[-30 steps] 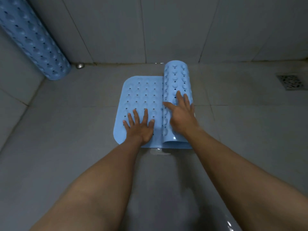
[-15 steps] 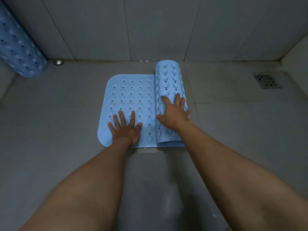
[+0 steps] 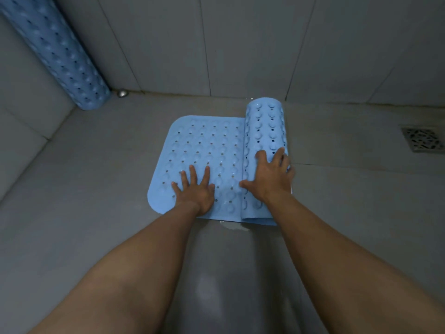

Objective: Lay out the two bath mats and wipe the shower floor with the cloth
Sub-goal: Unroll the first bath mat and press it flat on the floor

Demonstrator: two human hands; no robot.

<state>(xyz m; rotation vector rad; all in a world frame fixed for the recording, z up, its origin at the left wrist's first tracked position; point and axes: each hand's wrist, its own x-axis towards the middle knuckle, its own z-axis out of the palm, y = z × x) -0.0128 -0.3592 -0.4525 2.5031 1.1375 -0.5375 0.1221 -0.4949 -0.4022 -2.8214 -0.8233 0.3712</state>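
A light blue perforated bath mat [image 3: 204,150] lies partly unrolled on the grey shower floor, its flat part to the left and its rolled part [image 3: 265,126] to the right. My left hand [image 3: 195,189] presses flat on the unrolled part near the front edge, fingers spread. My right hand [image 3: 269,177] rests on top of the roll, fingers straight over its curve. A second blue mat [image 3: 60,56], still rolled, leans in the back left corner. No cloth is in view.
A metal floor drain [image 3: 422,139] sits at the far right. A small round metal fitting [image 3: 122,93] lies at the base of the back wall. Tiled walls close the back and left. A wet patch shines on the floor [image 3: 231,227] just in front of the mat.
The roll has shifted a little to the right under my right hand, showing more flat mat. My left hand stays pressed on the flat part. The view has swung.
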